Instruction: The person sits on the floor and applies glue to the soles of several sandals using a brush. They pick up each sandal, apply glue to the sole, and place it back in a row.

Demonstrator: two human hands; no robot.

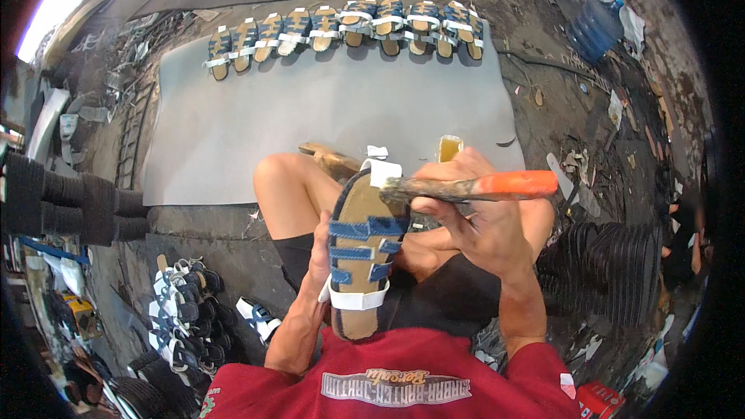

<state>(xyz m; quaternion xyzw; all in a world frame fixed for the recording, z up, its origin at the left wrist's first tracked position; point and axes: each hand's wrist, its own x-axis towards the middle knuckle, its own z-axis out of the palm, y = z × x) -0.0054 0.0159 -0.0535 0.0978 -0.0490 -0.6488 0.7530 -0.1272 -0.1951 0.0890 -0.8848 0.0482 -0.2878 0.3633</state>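
1. Dusty dirt floor [233,225]; a grey sheet [326,109] carries a row of sandals [349,27].
2. My left hand [320,252] fingers hold a tan, blue-strapped sandal [361,252] over my lap.
3. My right hand [466,217] fingers grip an orange-handled brush [473,186] touching its toe.

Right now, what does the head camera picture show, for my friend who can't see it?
A seated person's left hand holds a tan sandal with blue and white straps, while the right hand touches an orange-handled brush to its toe end. A row of similar sandals lies on a grey sheet ahead.
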